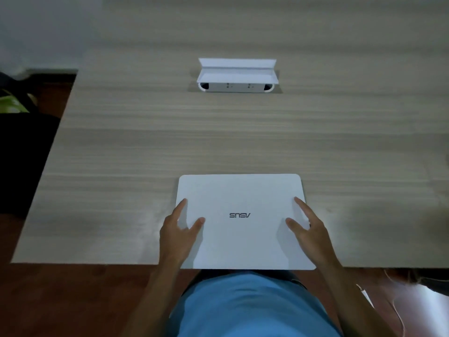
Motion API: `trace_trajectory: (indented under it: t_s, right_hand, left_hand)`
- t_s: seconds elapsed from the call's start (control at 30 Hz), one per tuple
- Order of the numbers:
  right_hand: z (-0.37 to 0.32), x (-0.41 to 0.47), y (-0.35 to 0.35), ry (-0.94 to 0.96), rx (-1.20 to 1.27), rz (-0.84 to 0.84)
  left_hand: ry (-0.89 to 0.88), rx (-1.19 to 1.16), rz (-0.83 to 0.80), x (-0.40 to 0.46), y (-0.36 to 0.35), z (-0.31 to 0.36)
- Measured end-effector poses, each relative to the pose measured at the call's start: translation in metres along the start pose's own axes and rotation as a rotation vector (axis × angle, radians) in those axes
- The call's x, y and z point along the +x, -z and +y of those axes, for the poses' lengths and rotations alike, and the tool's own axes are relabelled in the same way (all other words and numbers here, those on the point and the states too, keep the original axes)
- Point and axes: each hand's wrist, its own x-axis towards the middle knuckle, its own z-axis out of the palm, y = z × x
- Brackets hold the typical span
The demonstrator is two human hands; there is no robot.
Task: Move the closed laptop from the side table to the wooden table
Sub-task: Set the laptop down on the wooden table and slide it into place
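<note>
Closed white laptop [243,220] lies flat on the wooden table [170,142], its near edge at the table's front edge, logo facing away from me. My left hand [178,233] rests on the lid's left side, fingers spread wide, thumb pointing toward the logo — not gripping anything. My right hand [309,231] mirrors it on the lid's right side, also splayed open, index finger along the edge. Straight ahead of both hands, well apart from the laptop, a white socket box [237,77] with its flap raised sits in the tabletop. My blue shirt [252,307] is below my wrists.
</note>
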Motion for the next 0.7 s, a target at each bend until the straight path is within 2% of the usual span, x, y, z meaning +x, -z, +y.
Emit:
trace_trajectory:
  t_s: [0.37,0.7]
  right_hand:
    - [-0.029,0.053,-0.003,-0.012,-0.077,0.005]
    - [-0.028,0.063,-0.013,-0.012,-0.196,-0.013]
  left_hand:
    - [-0.039,-0.002,0.003,0.052,-0.013,0.029]
    - [-0.054,0.113,0.037,0.068,-0.017,0.036]
